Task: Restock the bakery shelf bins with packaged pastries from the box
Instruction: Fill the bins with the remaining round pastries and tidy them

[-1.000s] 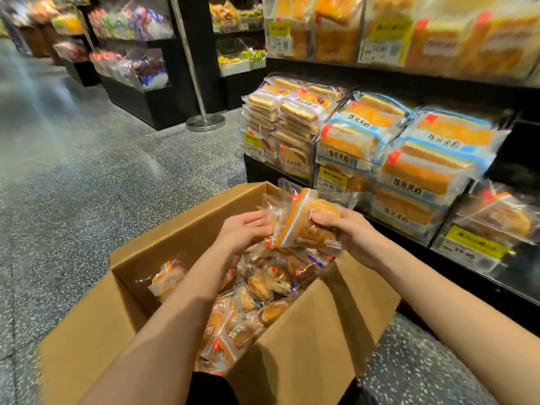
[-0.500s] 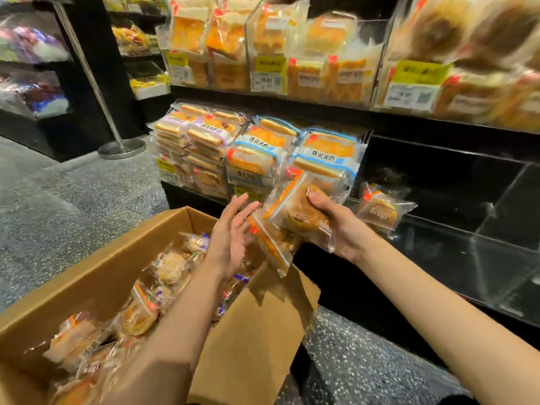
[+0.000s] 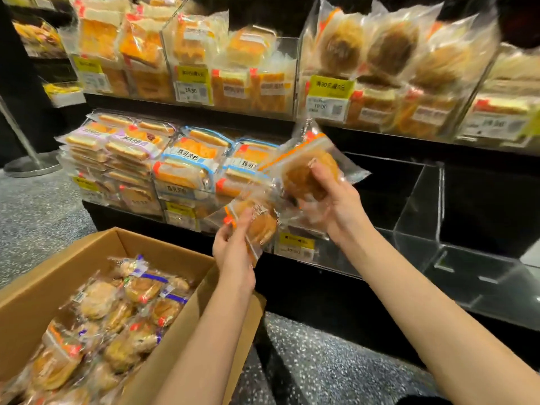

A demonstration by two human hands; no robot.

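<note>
An open cardboard box [image 3: 43, 285] at the lower left holds several clear-wrapped round pastries [image 3: 99, 299]. My left hand [image 3: 233, 247] grips one wrapped pastry with an orange strip [image 3: 261, 222] above the box's far corner. My right hand [image 3: 333, 200] holds a second wrapped pastry [image 3: 301, 168] higher up, in front of the lower shelf. Just behind both hands is a clear acrylic bin with a yellow price tag [image 3: 296, 244]; its contents are mostly hidden by my hands.
Bins of blue and purple packaged sandwiches [image 3: 187, 162] fill the lower shelf to the left. The upper shelf [image 3: 204, 111] carries bins of bread. A clear divider [image 3: 420, 200] bounds a bin at the right. A stanchion base [image 3: 29, 165] stands on the speckled floor.
Both hands rose from the box toward the lower shelf. My left hand, open half a second ago, now grips a pastry of its own. The view swung right toward the shelf.
</note>
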